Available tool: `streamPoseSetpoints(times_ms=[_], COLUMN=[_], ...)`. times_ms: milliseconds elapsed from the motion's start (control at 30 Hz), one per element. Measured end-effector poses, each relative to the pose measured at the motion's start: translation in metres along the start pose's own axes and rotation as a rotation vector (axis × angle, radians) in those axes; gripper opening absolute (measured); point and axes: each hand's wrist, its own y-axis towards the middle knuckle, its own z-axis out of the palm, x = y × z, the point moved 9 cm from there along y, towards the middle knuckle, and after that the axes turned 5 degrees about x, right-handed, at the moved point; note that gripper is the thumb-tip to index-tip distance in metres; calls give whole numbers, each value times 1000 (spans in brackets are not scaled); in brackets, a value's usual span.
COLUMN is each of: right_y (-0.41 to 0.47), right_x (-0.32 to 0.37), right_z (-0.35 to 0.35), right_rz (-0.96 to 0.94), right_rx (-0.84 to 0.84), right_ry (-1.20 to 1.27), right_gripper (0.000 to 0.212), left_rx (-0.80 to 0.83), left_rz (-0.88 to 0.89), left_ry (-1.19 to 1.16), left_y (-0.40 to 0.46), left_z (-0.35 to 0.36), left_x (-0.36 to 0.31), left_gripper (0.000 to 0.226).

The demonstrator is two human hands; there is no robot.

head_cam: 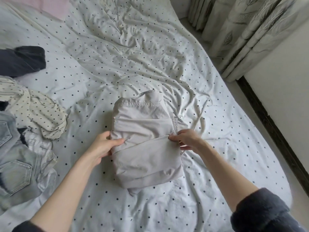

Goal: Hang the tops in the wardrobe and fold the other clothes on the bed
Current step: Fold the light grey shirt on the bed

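Both hands hold the pale folded trousers (145,139) on the bed (217,148). The left hand (103,144) grips one side; the right hand (185,138) fingers pinch the other edge. This fold looks almost done. Jeans (15,163), a dotted top (40,113) and dark clothes (21,61) still wait further left.

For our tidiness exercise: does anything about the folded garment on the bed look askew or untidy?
Yes. A drawstring loop pokes out past the top edge of the folded beige garment, and a fabric corner sticks out underneath at the bottom.
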Motion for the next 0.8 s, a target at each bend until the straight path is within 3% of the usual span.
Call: streamPoseSetpoints(times_ms=[133, 333, 633, 800], right_y=[-45, -155, -358, -485], right_x=[-32, -86, -219, -320], right_z=[8, -10, -37, -33], right_rz=[39, -10, -57, -42], right_rx=[-23, -249, -612, -897], right_ry=[71, 191, 571, 747], right_gripper=[27, 43, 24, 15], left_rx=[93, 310, 716, 978], left_rz=[14, 135, 290, 339], left_ry=[54, 197, 486, 706], left_y=[-29, -85, -202, -302], left_z=[2, 45, 193, 296], left_x=[5, -5, -1, 40], left_gripper=[19, 19, 20, 20])
